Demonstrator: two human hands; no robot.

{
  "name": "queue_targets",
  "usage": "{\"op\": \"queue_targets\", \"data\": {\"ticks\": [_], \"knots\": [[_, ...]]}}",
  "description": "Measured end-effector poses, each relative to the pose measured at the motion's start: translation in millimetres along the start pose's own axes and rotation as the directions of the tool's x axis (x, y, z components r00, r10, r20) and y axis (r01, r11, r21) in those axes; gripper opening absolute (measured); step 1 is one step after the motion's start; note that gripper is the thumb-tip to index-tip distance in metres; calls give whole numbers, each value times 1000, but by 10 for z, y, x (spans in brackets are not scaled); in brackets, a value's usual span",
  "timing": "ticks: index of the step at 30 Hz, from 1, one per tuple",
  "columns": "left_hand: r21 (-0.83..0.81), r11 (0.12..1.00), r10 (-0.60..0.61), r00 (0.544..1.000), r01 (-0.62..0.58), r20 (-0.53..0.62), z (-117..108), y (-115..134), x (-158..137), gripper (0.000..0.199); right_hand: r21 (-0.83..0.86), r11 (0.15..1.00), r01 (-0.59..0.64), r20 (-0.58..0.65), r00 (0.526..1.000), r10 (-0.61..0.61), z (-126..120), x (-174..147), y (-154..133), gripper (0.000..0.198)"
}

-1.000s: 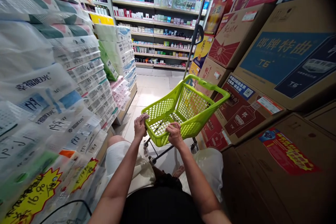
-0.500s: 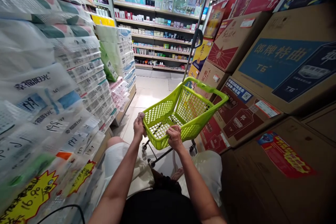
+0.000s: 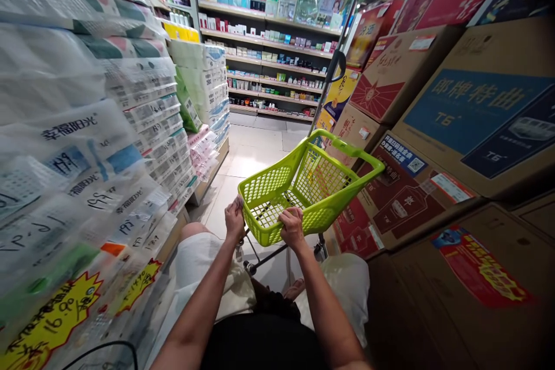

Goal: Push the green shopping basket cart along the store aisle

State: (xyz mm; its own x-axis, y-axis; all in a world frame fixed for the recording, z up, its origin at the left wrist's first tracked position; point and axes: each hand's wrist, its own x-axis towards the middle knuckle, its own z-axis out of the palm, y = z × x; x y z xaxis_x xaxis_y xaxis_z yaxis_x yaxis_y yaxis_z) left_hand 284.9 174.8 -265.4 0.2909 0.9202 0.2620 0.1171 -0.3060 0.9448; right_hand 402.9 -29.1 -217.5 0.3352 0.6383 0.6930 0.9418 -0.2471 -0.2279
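A lime-green shopping cart (image 3: 321, 222) with a lattice basket stands before me, turned at an angle. My right hand (image 3: 292, 226) is closed over the near rim of the basket. At the basket's left corner, my left hand (image 3: 235, 219) has its fingers bent around a small greyish cloth (image 3: 238, 201), pressed against the rim; its folds are mostly hidden by the hand. Nothing lies in the visible part of the basket. Below it show the metal frame and a wheel (image 3: 250, 267).
Stacked tissue packs (image 3: 147, 92) line the left side on a low platform. Cardboard cartons (image 3: 472, 110) rise close on the right. A slanted pole with a black handle (image 3: 337, 66) stands behind the cart. Shelves (image 3: 273, 63) of small boxes and bottles close off the far end.
The whole scene has shifted slightly to the right in view. My left hand sits slightly lower at the basket corner; my right hand keeps its hold on the rim.
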Motion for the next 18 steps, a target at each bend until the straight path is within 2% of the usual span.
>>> {"op": "queue_targets", "data": {"ticks": [2, 4, 6, 9, 11, 13, 16, 18], "knots": [[48, 998, 40, 999, -41, 18, -37, -105, -253, 30, 7, 1000, 2, -1, 1000, -2, -12, -3, -3, 28], [74, 995, 59, 997, -62, 51, -62, -131, -340, 35, 14, 1000, 11, 16, 1000, -11, -33, -8, 11, 28], [109, 994, 25, 998, -31, 59, -66, -66, -188, 36, 18, 1000, 20, 35, 999, -20, -46, -12, 34, 28], [146, 988, -62, 997, 54, 49, -48, 91, 222, 32, 22, 999, 33, 33, 999, -34, -32, -11, 62, 28], [149, 986, -77, 996, 70, 43, -39, 142, 311, 30, 24, 999, 46, 16, 999, -46, -8, -12, 66, 27], [137, 990, -46, 998, 40, 39, -42, 111, 128, 30, 22, 999, 46, 7, 999, -46, 10, -17, 60, 27], [75, 996, 47, 998, -51, 48, -65, -9, -411, 33, 20, 1000, 20, 3, 1000, -20, 3, -32, 45, 27], [24, 995, 91, 993, -93, 80, -74, -29, -641, 34, 23, 1000, 19, 15, 1000, -19, -21, -35, 42, 28]]}}
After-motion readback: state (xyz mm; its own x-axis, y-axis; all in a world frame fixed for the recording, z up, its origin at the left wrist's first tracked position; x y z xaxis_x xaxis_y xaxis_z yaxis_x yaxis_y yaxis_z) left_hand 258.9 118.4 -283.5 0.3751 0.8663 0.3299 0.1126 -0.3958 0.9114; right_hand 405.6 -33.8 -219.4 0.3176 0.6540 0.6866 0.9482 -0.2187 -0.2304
